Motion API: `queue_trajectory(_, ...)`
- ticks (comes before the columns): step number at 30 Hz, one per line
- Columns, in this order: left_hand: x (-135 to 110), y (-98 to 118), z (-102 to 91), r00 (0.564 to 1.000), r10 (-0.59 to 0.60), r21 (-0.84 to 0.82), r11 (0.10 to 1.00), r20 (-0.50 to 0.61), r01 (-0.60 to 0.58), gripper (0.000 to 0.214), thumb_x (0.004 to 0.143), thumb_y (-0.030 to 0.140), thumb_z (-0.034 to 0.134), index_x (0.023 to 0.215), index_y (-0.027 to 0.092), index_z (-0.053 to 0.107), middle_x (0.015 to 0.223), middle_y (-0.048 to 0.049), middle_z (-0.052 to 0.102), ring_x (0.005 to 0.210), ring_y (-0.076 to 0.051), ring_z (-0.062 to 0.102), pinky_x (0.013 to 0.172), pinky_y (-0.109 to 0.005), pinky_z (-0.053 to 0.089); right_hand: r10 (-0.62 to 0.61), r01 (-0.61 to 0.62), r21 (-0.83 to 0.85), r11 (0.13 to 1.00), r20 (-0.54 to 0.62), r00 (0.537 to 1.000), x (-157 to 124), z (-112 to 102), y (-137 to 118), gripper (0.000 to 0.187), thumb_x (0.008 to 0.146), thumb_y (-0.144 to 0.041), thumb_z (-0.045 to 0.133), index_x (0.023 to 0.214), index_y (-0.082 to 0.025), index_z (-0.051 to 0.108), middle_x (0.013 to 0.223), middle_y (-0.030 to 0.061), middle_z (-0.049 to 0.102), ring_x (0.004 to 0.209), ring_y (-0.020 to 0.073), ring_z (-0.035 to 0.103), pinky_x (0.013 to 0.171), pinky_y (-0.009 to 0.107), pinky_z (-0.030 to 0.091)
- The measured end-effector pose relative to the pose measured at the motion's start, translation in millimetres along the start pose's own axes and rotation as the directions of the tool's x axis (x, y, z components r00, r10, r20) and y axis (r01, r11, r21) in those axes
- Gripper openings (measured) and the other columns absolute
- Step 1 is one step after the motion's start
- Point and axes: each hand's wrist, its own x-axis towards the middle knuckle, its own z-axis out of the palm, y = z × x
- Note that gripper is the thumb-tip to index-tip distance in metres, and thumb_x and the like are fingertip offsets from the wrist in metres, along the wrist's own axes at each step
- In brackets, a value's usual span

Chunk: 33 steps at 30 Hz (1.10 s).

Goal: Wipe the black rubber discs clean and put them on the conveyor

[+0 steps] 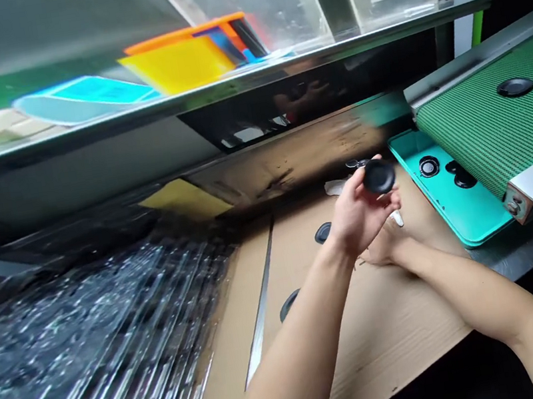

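- Left hand [358, 219] pinches a round black plastic disc [378, 176] between fingers and thumb, raised above the far edge of the counter.
- Right hand [385, 245] sits just below it, fingers curled; whether it holds the small white piece [396, 219] beside it, I cannot tell.
- Two more black discs [323, 233] lie on the brown cardboard counter [396, 347].
- A teal metal tray [474, 215] at the counter's far right corner meets a green mesh conveyor belt [481, 118].
- A stack of clear plastic sheets [84, 356] lies along the counter's left edge.
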Motion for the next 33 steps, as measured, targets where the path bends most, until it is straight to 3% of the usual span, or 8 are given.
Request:
queue_trajectory(4,-45,-8,-83.5,0.975,-0.031,-0.198,0.98,-0.222,-0.014,0.063,0.102,0.064,0.028,0.118,0.016,0.065,0.074,-0.0052,0.058,0.058,-0.015,0.055,0.056,-0.027,0.05,-0.03,0.029,-0.038,0.999,-0.014,0.999,3,7,6,0.033,0.09,-0.033,0.059,0.117,-0.019,0.07,0.116,0.0139,0.067,0.112,0.0313,0.058,0.095,0.044,0.048)
queue_trajectory(9,-64,-29,-138.3,0.93,-0.065,-0.223,0.975,-0.362,-0.019,0.066,0.104,0.061,0.023,0.1,0.012,0.067,0.065,-0.0037,0.056,0.05,-0.013,0.05,0.049,-0.025,0.045,0.05,-0.016,0.087,0.996,-0.406,0.913,11,4,13,0.033,0.094,-0.033,0.056,0.122,-0.02,0.069,0.121,0.0127,0.066,0.113,0.0277,0.057,0.104,0.043,0.044)
queue_trajectory(13,-62,-30,-140.5,0.867,0.002,-0.125,0.989,-0.499,-0.074,0.063,0.105,0.057,0.029,0.102,0.009,0.069,0.082,-0.0126,0.071,0.063,-0.017,0.066,0.06,-0.029,0.056,-0.016,0.174,0.231,0.957,-0.558,0.83,12,-8,4,0.034,0.094,-0.036,0.059,0.123,-0.02,0.068,0.123,0.0122,0.066,0.116,0.0261,0.059,0.105,0.041,0.047)
queue_trajectory(18,-60,-28,-139.8,0.87,-0.037,-0.284,0.951,-0.492,-0.12,0.04,0.107,0.04,0.04,0.11,0.012,0.069,0.1,-0.0123,0.076,0.09,-0.021,0.073,0.086,-0.035,0.06,-0.294,0.392,0.188,0.901,-0.399,0.869,-2,-2,-19,0.033,0.091,-0.033,0.066,0.123,-0.023,0.07,0.124,0.0105,0.065,0.108,0.0247,0.059,0.097,0.04,0.052)
queue_trajectory(22,-62,-28,-133.8,0.919,-0.069,-0.362,0.929,-0.388,-0.083,0.049,0.106,0.046,0.037,0.111,0.01,0.07,0.102,-0.0161,0.075,0.1,-0.027,0.073,0.094,-0.041,0.058,-0.352,0.397,0.115,0.911,-0.285,0.891,-7,8,-24,0.033,0.092,-0.035,0.068,0.125,-0.027,0.071,0.123,0.0094,0.064,0.104,0.0247,0.058,0.091,0.041,0.054)
queue_trajectory(26,-63,-28,-125.6,0.964,-0.035,-0.434,0.897,-0.262,-0.085,0.045,0.105,0.032,0.034,0.114,0.008,0.07,0.111,-0.0175,0.074,0.109,-0.028,0.071,0.101,-0.043,0.055,-0.288,0.345,0.075,0.936,-0.4,0.87,1,5,-14,0.036,0.095,-0.039,0.065,0.127,-0.024,0.071,0.128,0.0121,0.062,0.107,0.0259,0.058,0.093,0.043,0.053)
queue_trajectory(29,-61,-31,-125.4,0.951,-0.074,-0.41,0.91,-0.299,-0.058,0.039,0.105,0.029,0.037,0.112,0.009,0.07,0.111,-0.0165,0.075,0.106,-0.025,0.071,0.099,-0.04,0.056,-0.239,0.3,0.068,0.952,-0.447,0.862,3,4,-11,0.037,0.096,-0.04,0.064,0.126,-0.021,0.071,0.122,0.0139,0.064,0.105,0.0267,0.059,0.093,0.045,0.053)
queue_trajectory(33,-56,-36,-128.5,0.907,-0.107,-0.404,0.912,-0.408,-0.074,0.047,0.103,0.051,0.046,0.117,0.012,0.069,0.104,-0.0149,0.075,0.096,-0.024,0.074,0.091,-0.037,0.059,-0.296,0.35,0.087,0.933,-0.372,0.88,-5,10,-22,0.036,0.094,-0.038,0.065,0.126,-0.023,0.071,0.123,0.0129,0.063,0.105,0.0259,0.06,0.089,0.042,0.055)
